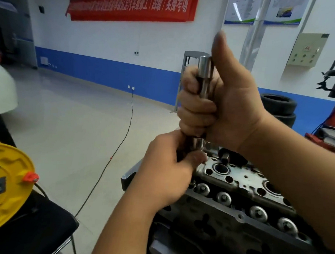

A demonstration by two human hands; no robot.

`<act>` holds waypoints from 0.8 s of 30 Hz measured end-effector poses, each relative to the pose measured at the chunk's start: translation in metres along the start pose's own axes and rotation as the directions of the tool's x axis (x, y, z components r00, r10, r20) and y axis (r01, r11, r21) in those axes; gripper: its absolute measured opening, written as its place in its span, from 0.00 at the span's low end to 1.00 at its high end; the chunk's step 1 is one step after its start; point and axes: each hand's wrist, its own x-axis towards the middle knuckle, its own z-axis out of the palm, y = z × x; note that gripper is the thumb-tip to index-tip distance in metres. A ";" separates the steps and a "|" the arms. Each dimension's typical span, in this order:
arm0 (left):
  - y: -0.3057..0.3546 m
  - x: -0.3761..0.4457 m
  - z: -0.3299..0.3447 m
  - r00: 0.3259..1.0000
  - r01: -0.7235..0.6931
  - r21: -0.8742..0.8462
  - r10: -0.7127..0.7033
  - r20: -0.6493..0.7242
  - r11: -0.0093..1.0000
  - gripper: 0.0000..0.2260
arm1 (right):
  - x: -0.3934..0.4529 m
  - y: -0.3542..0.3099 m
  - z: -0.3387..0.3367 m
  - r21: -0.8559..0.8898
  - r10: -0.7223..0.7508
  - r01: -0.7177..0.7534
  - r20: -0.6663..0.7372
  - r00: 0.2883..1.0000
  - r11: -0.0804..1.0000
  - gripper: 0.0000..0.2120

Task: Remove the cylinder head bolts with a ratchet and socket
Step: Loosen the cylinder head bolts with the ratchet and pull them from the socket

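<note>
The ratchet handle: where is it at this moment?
In the head view, right of centre, the ratchet handle stands near upright in the right hand, above the cylinder head. The left hand grips its lower end.

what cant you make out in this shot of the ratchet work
Head view only:
- Ratchet handle: mid-length wrapped by the right hand.
- Socket lower end and the bolt under it: covered by the left hand.
- Cylinder head right side: behind the right forearm, cut by the frame edge.
- Red banner left text: blurred.
</note>
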 end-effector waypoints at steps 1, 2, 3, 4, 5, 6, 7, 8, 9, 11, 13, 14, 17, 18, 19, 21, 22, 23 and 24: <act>0.001 0.000 0.003 0.999 0.005 0.012 -0.005 -0.049 1.000 0.06 | -0.001 0.004 0.000 0.021 -0.053 0.056 -0.101 0.993 0.998 0.29; 0.001 0.000 0.006 0.995 0.004 0.018 -0.003 -0.096 1.000 0.07 | -0.002 0.009 -0.001 0.027 -0.108 0.115 -0.188 0.976 0.993 0.27; 0.001 0.000 0.008 0.990 -0.002 0.024 0.006 -0.138 1.000 0.08 | -0.002 0.013 -0.001 0.021 -0.150 0.160 -0.248 0.957 0.987 0.25; 0.001 0.000 0.009 0.985 -0.017 0.031 0.022 -0.172 0.999 0.09 | -0.002 0.016 -0.001 0.011 -0.179 0.190 -0.287 0.941 0.982 0.23; 0.001 -0.001 0.010 0.981 -0.035 0.040 0.042 -0.192 0.999 0.10 | -0.002 0.018 -0.001 0.003 -0.199 0.210 -0.317 0.927 0.978 0.21; -0.001 -0.001 0.010 0.978 -0.052 0.044 0.059 -0.199 0.998 0.10 | -0.002 0.019 0.000 -0.002 -0.214 0.227 -0.342 0.915 0.974 0.20; -0.002 -0.001 0.009 0.978 -0.062 0.045 0.070 -0.195 0.997 0.09 | -0.002 0.019 0.000 -0.003 -0.226 0.241 -0.360 0.905 0.971 0.19; -0.003 0.000 0.008 0.982 -0.069 0.031 0.073 -0.174 0.997 0.06 | -0.003 0.020 0.001 -0.005 -0.234 0.249 -0.366 0.901 0.968 0.19; -0.003 0.002 0.007 0.990 -0.067 -0.016 0.065 -0.129 0.998 0.04 | -0.003 0.020 0.002 -0.013 -0.239 0.251 -0.356 0.904 0.968 0.18; -0.002 0.002 0.002 0.999 -0.050 -0.172 0.053 0.013 0.984 0.04 | -0.005 0.020 0.003 -0.039 -0.242 0.241 -0.294 0.925 0.970 0.18; -0.002 0.002 -0.002 0.995 -0.024 -0.239 0.046 0.085 0.971 0.07 | -0.007 0.019 0.004 -0.050 -0.225 0.220 -0.224 0.948 0.974 0.19; -0.003 0.003 -0.003 0.997 -0.026 -0.222 0.040 0.062 0.975 0.05 | -0.008 0.019 0.004 -0.051 -0.212 0.206 -0.190 0.959 0.977 0.21; -0.004 0.004 0.002 0.993 -0.083 -0.144 0.069 -0.099 0.986 0.04 | -0.010 0.018 0.004 -0.051 -0.177 0.171 -0.143 0.974 0.984 0.26; -0.004 0.003 0.006 0.986 -0.095 -0.141 0.074 -0.151 0.985 0.06 | -0.011 0.017 0.003 -0.051 -0.177 0.171 -0.163 0.971 0.984 0.27; -0.004 0.003 0.009 0.978 -0.097 -0.136 0.069 -0.198 0.986 0.08 | -0.012 0.016 0.004 -0.057 -0.190 0.182 -0.196 0.962 0.982 0.27; -0.003 0.002 0.010 0.963 -0.085 -0.118 0.051 -0.265 0.989 0.11 | -0.011 0.015 0.005 -0.082 -0.239 0.225 -0.283 0.929 0.971 0.23; -0.003 0.003 0.010 0.963 -0.080 -0.112 0.047 -0.267 0.991 0.12 | -0.010 0.014 0.005 -0.085 -0.260 0.246 -0.326 0.909 0.965 0.21; -0.004 0.004 0.008 0.972 -0.072 -0.126 0.041 -0.232 0.989 0.11 | -0.009 0.014 0.006 -0.079 -0.271 0.260 -0.356 0.894 0.962 0.19; -0.004 0.005 0.007 0.986 -0.070 -0.160 0.044 -0.160 0.985 0.08 | -0.008 0.013 0.006 -0.075 -0.273 0.264 -0.364 0.891 0.962 0.18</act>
